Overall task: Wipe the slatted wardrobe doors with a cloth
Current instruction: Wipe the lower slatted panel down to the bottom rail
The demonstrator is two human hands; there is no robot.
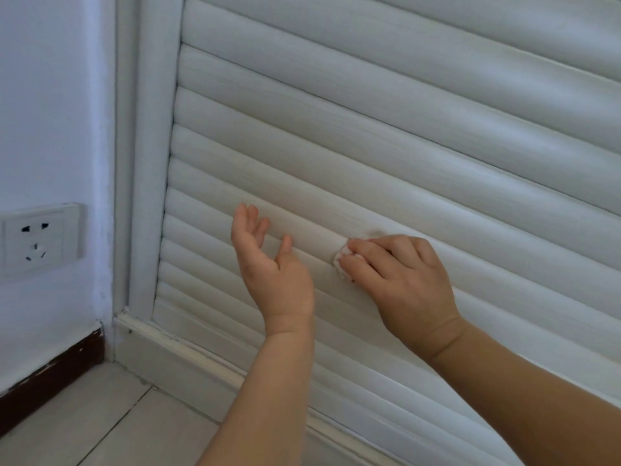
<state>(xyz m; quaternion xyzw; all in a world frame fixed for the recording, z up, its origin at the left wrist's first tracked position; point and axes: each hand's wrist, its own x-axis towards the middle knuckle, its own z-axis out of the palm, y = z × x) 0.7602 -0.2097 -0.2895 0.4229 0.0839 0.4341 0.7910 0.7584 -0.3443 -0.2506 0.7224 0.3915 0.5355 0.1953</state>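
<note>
The white slatted wardrobe door [386, 136] fills most of the view, its slats running across from the left frame. My right hand [400, 284] presses a small white cloth [342, 260] against a lower slat; only a corner of the cloth shows past the fingertips. To its left, my left hand [268, 267] is raised in front of the door with fingers relaxed and apart, holding nothing. Whether it touches the slats is unclear.
The door's white frame post [144, 163] runs down the left side to a white bottom rail [188, 361]. On the white wall at far left sits a wall socket [37, 240] above a dark skirting board [50, 375]. Pale floor tiles [100, 425] lie below.
</note>
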